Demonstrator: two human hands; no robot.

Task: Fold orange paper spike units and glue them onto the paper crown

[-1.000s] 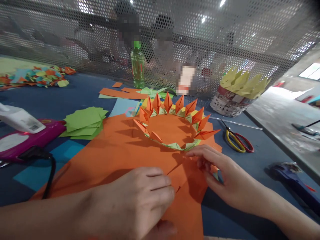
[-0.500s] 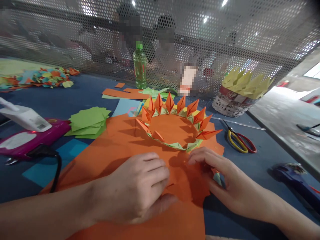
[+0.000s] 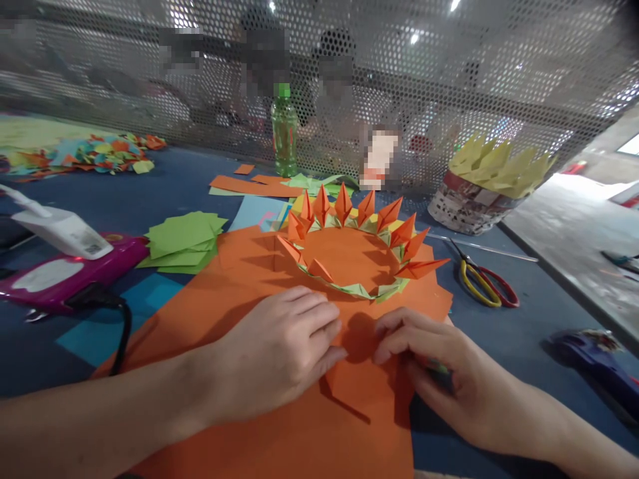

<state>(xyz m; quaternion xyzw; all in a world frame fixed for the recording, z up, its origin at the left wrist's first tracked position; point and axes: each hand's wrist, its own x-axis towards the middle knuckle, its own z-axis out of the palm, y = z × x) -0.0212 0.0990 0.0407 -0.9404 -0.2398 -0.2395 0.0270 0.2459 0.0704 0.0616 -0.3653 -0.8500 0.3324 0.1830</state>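
Observation:
A large orange paper sheet (image 3: pixel 239 426) lies under both hands. My left hand (image 3: pixel 284 339) rests palm down on it, fingers curled together. Under its thumb and fingertips is a small orange paper piece (image 3: pixel 352 386), its lower edge raised and casting a dark line; most of it blends into the sheet. My right hand (image 3: pixel 439 372) is to the right, fingers bent and parted from the thumb, its fingertips close to the small piece. Just beyond both hands sits a ring of folded paper (image 3: pixel 359 289), pale green at its base with several pointed orange pieces standing around it.
Scissors (image 3: pixel 482 283) with yellow and red handles and a blue tool (image 3: pixel 586 362) lie right. A yellow-topped paper basket (image 3: pixel 474 199) and a green bottle (image 3: pixel 284 136) stand behind. Green paper squares (image 3: pixel 184 239) and a magenta power strip (image 3: pixel 94 273) are left, before a perforated screen (image 3: pixel 130 80).
My left hand has shifted slightly up, and its thumb has drawn in towards the fingers. More of the small paper's raised edge shows. My right fingertips are lower. The view has shifted slightly.

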